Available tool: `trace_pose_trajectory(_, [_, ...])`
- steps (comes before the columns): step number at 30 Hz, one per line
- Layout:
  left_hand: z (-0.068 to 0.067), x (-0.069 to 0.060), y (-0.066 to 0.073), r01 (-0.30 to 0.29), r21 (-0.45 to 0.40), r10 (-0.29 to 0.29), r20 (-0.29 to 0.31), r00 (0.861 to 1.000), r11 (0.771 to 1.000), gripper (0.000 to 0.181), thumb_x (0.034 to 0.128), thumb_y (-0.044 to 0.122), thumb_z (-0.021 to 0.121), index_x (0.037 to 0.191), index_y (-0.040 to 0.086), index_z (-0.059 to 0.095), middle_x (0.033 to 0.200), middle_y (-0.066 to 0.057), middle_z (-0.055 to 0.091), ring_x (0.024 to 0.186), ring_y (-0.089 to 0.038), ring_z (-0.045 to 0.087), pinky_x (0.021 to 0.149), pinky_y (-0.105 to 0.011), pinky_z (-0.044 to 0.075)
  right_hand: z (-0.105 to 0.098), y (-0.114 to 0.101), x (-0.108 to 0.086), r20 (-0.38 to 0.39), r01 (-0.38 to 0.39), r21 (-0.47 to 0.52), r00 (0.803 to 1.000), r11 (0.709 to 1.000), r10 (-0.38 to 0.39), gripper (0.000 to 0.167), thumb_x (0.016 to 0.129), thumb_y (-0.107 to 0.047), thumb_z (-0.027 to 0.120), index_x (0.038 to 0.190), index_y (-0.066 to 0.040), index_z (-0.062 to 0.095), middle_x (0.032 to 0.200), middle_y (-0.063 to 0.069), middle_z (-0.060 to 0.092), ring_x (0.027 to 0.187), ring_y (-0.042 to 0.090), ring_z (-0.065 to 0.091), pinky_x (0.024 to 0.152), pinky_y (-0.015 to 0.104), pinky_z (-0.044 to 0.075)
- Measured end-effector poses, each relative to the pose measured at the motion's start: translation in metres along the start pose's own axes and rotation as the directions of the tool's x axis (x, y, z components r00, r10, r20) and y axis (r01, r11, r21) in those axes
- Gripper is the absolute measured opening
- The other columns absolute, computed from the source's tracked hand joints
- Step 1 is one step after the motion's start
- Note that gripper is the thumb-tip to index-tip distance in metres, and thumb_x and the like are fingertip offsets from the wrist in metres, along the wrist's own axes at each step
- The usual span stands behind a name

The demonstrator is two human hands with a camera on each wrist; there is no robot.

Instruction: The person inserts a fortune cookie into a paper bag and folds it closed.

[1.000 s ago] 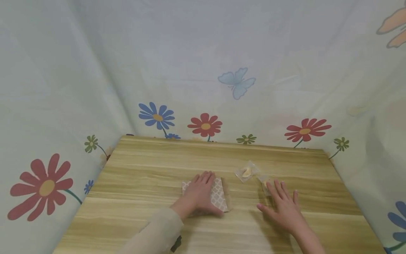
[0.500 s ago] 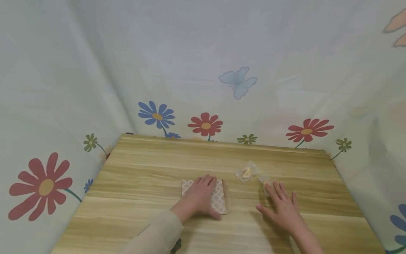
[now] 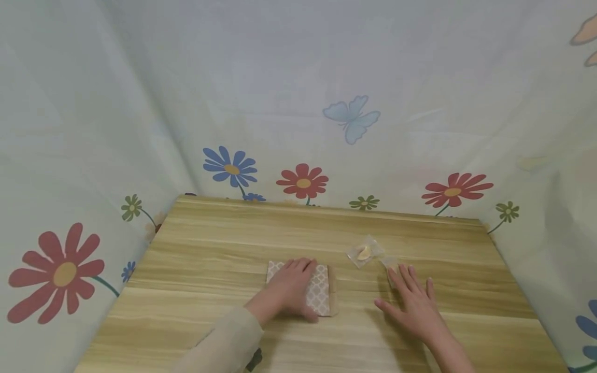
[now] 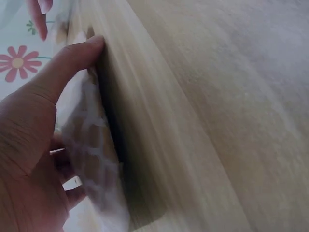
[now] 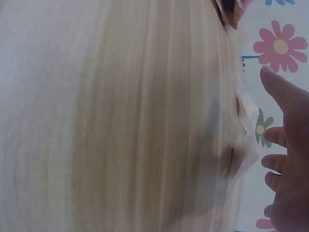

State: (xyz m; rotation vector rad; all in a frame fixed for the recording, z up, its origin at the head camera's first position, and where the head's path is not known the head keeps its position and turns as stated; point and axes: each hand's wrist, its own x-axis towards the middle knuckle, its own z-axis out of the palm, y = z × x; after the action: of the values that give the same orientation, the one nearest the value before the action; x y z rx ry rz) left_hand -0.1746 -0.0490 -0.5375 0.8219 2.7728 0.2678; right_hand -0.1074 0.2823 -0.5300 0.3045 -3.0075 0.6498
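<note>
A flat packet [image 3: 319, 292] with a white and grey-beige lattice print and a brown strip along its right side lies on the wooden table [image 3: 242, 233]. My left hand [image 3: 290, 287] lies across it; the left wrist view shows the thumb on the near edge of the packet [image 4: 91, 140] and the other fingers bent at its far side. To the right, a clear plastic bag [image 3: 364, 253] holds a small yellowish piece. A second clear bag [image 3: 388, 263] is partly hidden by my right hand [image 3: 414, 305], which hovers with fingers spread and grips nothing.
A pale cloth [image 3: 270, 93] printed with flowers and a butterfly hangs behind the table and along both sides. Below the left sleeve [image 3: 230, 336] a small dark object [image 3: 254, 358] shows; its kind cannot be made out.
The left thumb has drawn in to the left along the packet's near edge, and the packet has turned slightly. My right hand has shifted slightly left. The bags lie as before.
</note>
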Motion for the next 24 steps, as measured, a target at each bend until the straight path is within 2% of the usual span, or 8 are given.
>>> trace_pose_trajectory(6, [0.004, 0.000, -0.002, -0.039, 0.021, 0.041, -0.068, 0.997, 0.999, 0.124, 0.0683, 0.064, 0.087, 0.165, 0.006, 0.036, 0.162, -0.013, 0.046, 0.151, -0.030, 0.043, 0.129, -0.052, 0.028, -0.001, -0.002, 0.002, -0.012, 0.008, -0.018, 1.000, 1.000, -0.008, 0.087, 0.096, -0.057, 0.074, 0.161, -0.007, 0.046, 0.167, 0.029, 0.034, 0.157, 0.053, 0.024, 0.121, 0.080, 0.007])
trace_pose_trajectory(14, [0.004, -0.001, -0.006, -0.045, -0.026, 0.041, -0.133, 0.990, 0.999, 0.120, 0.0674, 0.060, 0.085, 0.164, 0.008, 0.037, 0.159, -0.012, 0.048, 0.148, -0.032, 0.046, 0.127, -0.060, 0.027, -0.003, -0.005, 0.007, -0.021, 0.010, -0.023, 1.000, 1.000, -0.011, 0.087, 0.095, -0.057, 0.074, 0.160, -0.007, 0.047, 0.167, 0.028, 0.036, 0.156, 0.052, 0.025, 0.122, 0.078, 0.010])
trace_pose_trajectory(24, [0.005, -0.002, -0.009, -0.067, -0.111, 0.041, -0.220, 0.975, 0.992, 0.120, 0.0684, 0.066, 0.084, 0.165, 0.012, 0.036, 0.156, -0.011, 0.049, 0.144, -0.032, 0.048, 0.126, -0.063, 0.025, -0.007, -0.008, 0.024, -0.040, 0.062, 0.083, 0.997, 0.995, -0.059, 0.083, 0.098, -0.045, 0.077, 0.156, 0.006, 0.046, 0.161, 0.035, 0.040, 0.151, 0.056, 0.033, 0.119, 0.077, 0.025])
